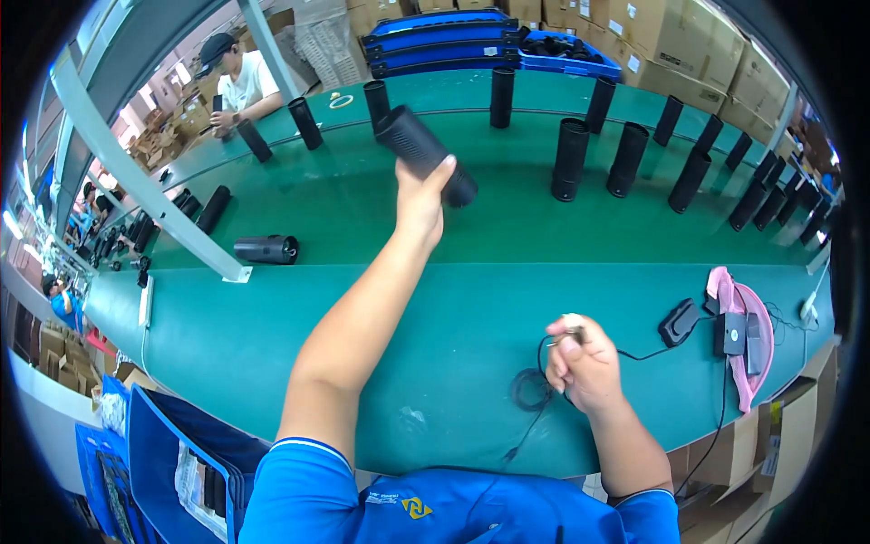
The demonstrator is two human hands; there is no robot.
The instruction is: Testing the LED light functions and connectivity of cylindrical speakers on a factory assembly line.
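Note:
My left hand is closed around a black cylinder with a perforated patch on its side, held tilted above the green table. Close to the table's front edge, my right hand pinches a small metal-tipped cable end. A thin black cable lies looped beside that hand, and another stretch leads right to a small black box. Behind the held cylinder, similar black cylinders stand upright, including one to its right. Another cylinder lies on its side to the left.
A pink strap-like piece with a black adapter lies at the right. Grey posts rise at the left. Blue crates and cardboard boxes stand behind the table. A person works at the far left.

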